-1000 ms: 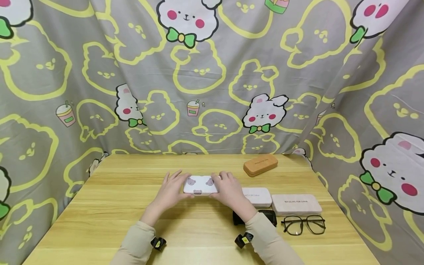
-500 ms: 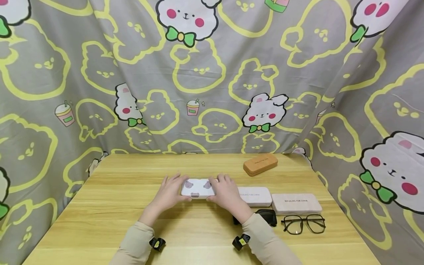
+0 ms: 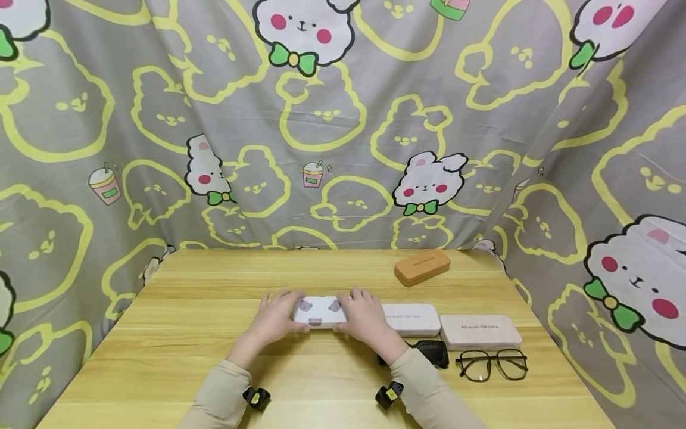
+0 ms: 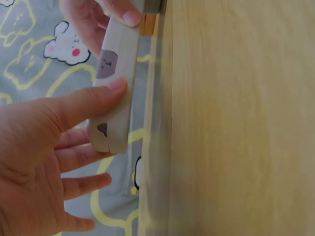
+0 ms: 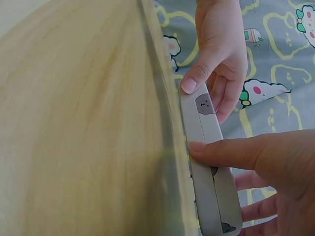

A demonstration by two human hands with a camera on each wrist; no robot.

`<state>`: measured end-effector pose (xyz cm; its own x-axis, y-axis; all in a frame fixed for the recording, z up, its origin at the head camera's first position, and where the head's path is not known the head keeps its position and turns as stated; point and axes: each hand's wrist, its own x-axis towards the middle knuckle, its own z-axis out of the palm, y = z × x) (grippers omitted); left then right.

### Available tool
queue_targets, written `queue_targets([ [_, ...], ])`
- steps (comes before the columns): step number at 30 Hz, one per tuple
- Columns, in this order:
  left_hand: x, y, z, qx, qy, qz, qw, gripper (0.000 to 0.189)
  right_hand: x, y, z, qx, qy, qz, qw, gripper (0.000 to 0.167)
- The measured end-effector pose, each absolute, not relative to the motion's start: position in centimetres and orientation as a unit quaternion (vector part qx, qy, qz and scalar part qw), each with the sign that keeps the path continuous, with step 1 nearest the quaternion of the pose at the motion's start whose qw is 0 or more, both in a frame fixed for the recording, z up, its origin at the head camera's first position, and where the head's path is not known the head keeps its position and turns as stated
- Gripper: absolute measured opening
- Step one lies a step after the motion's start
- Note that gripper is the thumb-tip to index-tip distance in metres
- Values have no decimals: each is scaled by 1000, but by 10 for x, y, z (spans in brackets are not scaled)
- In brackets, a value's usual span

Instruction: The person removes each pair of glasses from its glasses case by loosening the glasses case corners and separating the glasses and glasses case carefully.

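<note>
Drew bear-print glasses case (image 3: pixel 320 311) nearer, pinched by left hand (image 3: pixel 274 317) and right hand (image 3: pixel 367 317). Could slip between hands if loosened.

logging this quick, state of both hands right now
Left hand: holding the bear case by its left end.
Right hand: holding the same case by its right end.

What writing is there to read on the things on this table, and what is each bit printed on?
"REFUELING FOR CHINA": on the pale pink glasses case.
"FOR CHINA": on the white glasses case; the word before it is too faint to be sure.
Orange glasses case: lettering too small and blurred to read.
Bear-print case: no writing visible, only bear faces.
</note>
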<state>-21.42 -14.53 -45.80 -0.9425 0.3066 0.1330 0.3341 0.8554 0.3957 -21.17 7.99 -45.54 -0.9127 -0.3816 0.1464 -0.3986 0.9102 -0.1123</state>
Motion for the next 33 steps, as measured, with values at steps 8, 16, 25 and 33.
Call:
queue_targets([
  [8, -213, -143, -463, -152, -966, -210, 23, 77, -211, 80, -458, 200, -976, 71, 51, 68],
  [16, -213, -141, -467, -138, -966, -217, 15, 78, -212, 79, -463, 195, -977, 74, 36, 65],
  [25, -212, -138, -469, -137, -967, -217, 13, 72, -211, 79, -463, 187, -980, 69, 22, 71],
  [33, -210, -136, -466, -139, -965, -222, 10, 70, -212, 80, -465, 182, -981, 73, 13, 68],
])
